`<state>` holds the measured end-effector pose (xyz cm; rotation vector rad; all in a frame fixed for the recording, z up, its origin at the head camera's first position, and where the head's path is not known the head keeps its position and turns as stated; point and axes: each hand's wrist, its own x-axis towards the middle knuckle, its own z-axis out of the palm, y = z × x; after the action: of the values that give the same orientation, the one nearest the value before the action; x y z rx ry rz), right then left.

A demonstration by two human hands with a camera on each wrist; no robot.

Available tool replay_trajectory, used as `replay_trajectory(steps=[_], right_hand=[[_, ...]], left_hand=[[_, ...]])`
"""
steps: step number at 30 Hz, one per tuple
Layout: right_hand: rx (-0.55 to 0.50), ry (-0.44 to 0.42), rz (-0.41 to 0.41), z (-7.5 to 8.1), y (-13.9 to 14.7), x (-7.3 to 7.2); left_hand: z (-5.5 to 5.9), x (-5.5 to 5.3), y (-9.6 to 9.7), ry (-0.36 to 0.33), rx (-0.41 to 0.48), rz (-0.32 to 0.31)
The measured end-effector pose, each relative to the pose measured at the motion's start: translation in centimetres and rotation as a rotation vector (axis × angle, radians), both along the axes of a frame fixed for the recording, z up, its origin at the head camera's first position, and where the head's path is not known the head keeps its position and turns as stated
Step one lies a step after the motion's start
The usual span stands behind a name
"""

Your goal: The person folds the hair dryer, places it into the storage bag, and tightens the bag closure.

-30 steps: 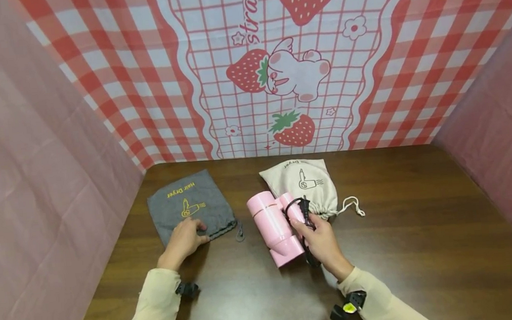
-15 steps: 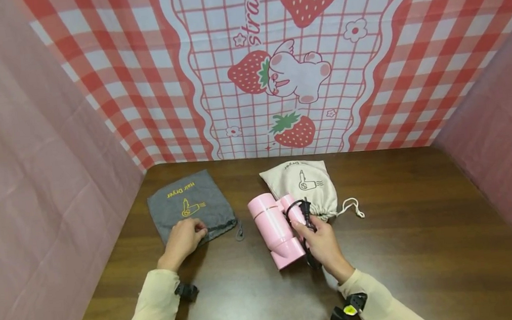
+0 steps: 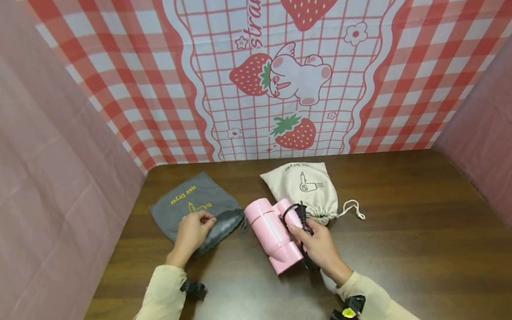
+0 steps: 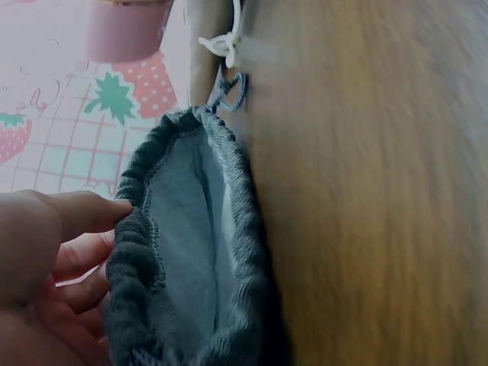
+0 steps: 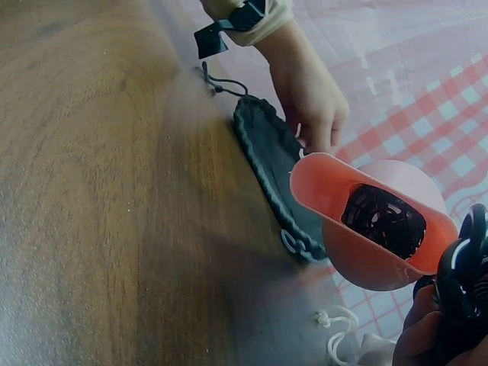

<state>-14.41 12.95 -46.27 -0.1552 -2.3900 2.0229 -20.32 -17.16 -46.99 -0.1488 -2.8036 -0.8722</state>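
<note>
My left hand (image 3: 194, 232) pinches the upper edge of the mouth of a grey drawstring bag (image 3: 195, 196) marked "Hair Dryer". In the left wrist view the gathered rim of the grey bag (image 4: 248, 252) gapes, showing its pale lining. A pink hair dryer (image 3: 271, 232) with a flat nozzle is held in my right hand (image 3: 320, 246), its black cord and plug (image 3: 302, 212) bunched against the handle. The right wrist view looks into the dryer's nozzle (image 5: 320, 183), beside the grey bag's mouth (image 5: 267, 168).
A cream drawstring bag (image 3: 306, 186) printed with a hair dryer lies behind the pink dryer, its white cord (image 3: 353, 208) trailing right. The brown wooden table (image 3: 417, 227) is bounded by a strawberry-print cloth (image 3: 276, 77) at the back and pink cloth at both sides.
My left hand has taken hold of the grey bag's rim and lifted it, shifting slightly right and opening the mouth. The dryer in my right hand has moved slightly towards me.
</note>
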Motion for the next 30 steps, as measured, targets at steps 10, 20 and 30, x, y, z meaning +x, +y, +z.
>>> replay_trajectory(steps=[10, 20, 30], right_hand=[[0.0, -0.022, 0.019, -0.2, -0.5, 0.1], [0.01, -0.041, 0.036, -0.3, -1.1, 0.3], [0.034, -0.026, 0.074, -1.1, -1.6, 0.4]], left_hand=[[0.8, -0.5, 2.4, 0.023, 0.098, -0.013], [1.8, -0.5, 4.3, 0.05, 0.145, -0.005], [2.2, -0.5, 5.8, 0.053, 0.159, -0.022]])
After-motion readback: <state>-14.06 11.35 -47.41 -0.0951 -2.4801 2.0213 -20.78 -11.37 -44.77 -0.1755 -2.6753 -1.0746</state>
